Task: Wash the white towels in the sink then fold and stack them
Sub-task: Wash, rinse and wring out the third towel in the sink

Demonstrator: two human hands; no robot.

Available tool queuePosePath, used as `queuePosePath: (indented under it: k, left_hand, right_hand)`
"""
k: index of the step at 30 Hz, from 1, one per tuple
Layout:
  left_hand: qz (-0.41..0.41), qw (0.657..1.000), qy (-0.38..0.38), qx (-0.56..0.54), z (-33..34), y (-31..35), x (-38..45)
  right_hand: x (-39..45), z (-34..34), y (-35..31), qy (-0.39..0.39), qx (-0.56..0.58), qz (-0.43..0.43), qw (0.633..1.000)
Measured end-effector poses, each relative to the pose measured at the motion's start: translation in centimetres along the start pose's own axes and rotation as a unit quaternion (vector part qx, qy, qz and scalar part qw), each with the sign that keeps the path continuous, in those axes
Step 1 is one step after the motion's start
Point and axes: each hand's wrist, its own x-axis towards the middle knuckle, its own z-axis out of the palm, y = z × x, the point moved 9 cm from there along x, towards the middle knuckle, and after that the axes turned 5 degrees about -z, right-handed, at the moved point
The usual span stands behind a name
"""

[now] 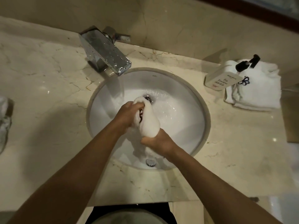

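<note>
Cream marble with thin brown veins makes up the countertop (pixel 48 88) and the wall behind it, and a round white undermount sink (pixel 191 101) is set into the middle.

Over the basin, the fingers of the left hand (pixel 129 114) are curled tightly round the far end of a wet white towel (pixel 149 122), with dark embroidery showing just between the fingers and the cloth. The right hand (pixel 159 140) grips the near end of the same towel, fingers and thumb wrapped round it and pressed together, so the cloth is bunched into a thick roll running between the two fists. More of the wet towel hangs below the right hand into the near part of the bowl, close to the overflow fitting (pixel 150 162). Both bare forearms reach in from the near edge.

Water runs from a square chrome faucet (pixel 106 53) at the far left rim of the sink and spreads round the drain (pixel 148 98), which sits just beyond the towel's far end.

On the counter to the right, well apart from the sink, lies a folded white towel (pixel 255 96) with a dark blue embroidered emblem. A white pump bottle (pixel 226 75) with a black pump head rests partly on it. At the far left edge a crumpled pale cloth (pixel 4 117) is partly cut off by the frame.
</note>
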Motion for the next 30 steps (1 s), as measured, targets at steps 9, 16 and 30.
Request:
queuePosePath:
  k: [9,16,30]
  left_hand:
    - [-0.09,0.911,-0.235,-0.327,4.2,-4.3,-1.7]
    - [-0.072,0.949,-0.232,-0.201,1.7,-0.8,0.4]
    - [0.063,0.946,-0.017,0.317,2.1,6.3,1.5]
  right_hand:
    - [-3.1,7.0,-2.4,-0.206,0.662,0.146,0.706]
    - [-3.6,5.8,-2.0,-0.113,0.616,0.094,0.773]
    - [-0.4,3.2,-1.7,-0.072,0.213,0.08,0.971]
